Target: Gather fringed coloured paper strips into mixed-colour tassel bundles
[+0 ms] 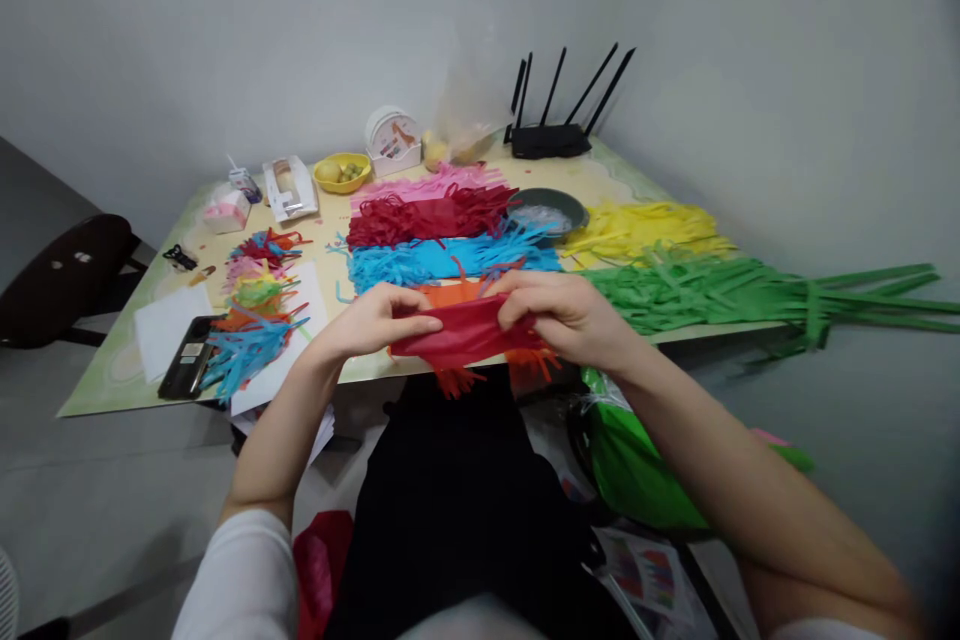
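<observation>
Stretched between my two hands is a strip of red tissue paper [466, 332], held up at the table's front edge. My left hand [386, 318] pinches its left end between thumb and fingers. At the other end, my right hand [559, 315] grips the paper with curled fingers. Just behind and beneath it lies orange fringed paper [450, 296], partly covered by the strip and my hands. Beyond that is blue fringed paper [431, 260], then dark red fringed paper [427, 218] and pink fringed paper [420, 183].
Yellow [652, 232] and green fringed paper [690, 295] spread right, the green overhanging the edge. A dark bowl [566, 205] and a black router [551, 140] stand behind. Left are a multicoloured fringed bundle [262, 305], a phone [187, 360] and a yellow fruit dish [341, 185].
</observation>
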Demonstrator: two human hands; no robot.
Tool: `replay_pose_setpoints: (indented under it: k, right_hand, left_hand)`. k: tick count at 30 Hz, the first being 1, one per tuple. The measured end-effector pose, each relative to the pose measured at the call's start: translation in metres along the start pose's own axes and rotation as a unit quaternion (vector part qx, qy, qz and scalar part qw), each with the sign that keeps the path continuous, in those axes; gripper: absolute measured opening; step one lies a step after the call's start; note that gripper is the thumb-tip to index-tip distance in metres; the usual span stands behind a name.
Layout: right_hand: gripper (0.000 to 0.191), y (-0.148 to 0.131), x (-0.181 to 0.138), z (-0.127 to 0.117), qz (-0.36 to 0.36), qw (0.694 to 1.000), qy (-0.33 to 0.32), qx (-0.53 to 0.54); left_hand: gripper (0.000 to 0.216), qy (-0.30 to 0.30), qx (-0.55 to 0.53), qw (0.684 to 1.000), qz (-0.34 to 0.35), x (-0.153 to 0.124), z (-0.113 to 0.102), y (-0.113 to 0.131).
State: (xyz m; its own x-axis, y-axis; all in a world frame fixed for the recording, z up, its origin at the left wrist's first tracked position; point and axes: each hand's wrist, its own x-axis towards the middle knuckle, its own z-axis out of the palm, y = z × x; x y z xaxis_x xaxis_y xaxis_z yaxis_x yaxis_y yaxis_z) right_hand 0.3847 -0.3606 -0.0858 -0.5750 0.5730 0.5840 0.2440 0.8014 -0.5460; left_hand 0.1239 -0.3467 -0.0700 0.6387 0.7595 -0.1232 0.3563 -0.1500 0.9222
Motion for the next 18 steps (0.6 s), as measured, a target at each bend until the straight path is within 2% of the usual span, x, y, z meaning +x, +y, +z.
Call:
replay_pose_setpoints:
  k: [3, 6, 9, 11, 13, 18]
  right_hand:
    - [0.034, 0.001, -0.003, -0.011, -0.001, 0.998, -0.059, -0.027]
    - [0.03, -0.003, -0.005, -0.029, 0.031, 0.988, -0.133, -0.074]
    - [0.027, -0.018, 0.002, -0.042, 0.057, 0.979, -0.147, -0.128]
    - [0.03, -0.028, 0.012, -0.039, 0.063, 0.981, -0.111, -0.146]
    - [0.032, -0.032, 0.023, -0.029, 0.081, 0.976, -0.114, -0.168]
    - [0.021, -0.02, 0.042, -0.004, 0.167, 0.918, -0.265, -0.243]
  left_hand:
    - [0.035, 0.014, 0.054, 0.998, 0.001, 0.001, 0.0, 0.004]
    - [0.029, 0.046, 0.127, 0.991, 0.024, -0.001, -0.001, 0.008]
    - [0.021, 0.088, 0.244, 0.965, 0.044, 0.001, 0.003, 0.011]
    - [0.017, 0.103, 0.317, 0.941, 0.05, 0.003, 0.006, 0.012]
    - [0.014, 0.096, 0.361, 0.926, 0.054, 0.003, 0.01, 0.014]
    - [0.011, 0.097, 0.388, 0.916, 0.039, 0.0, 0.008, 0.019]
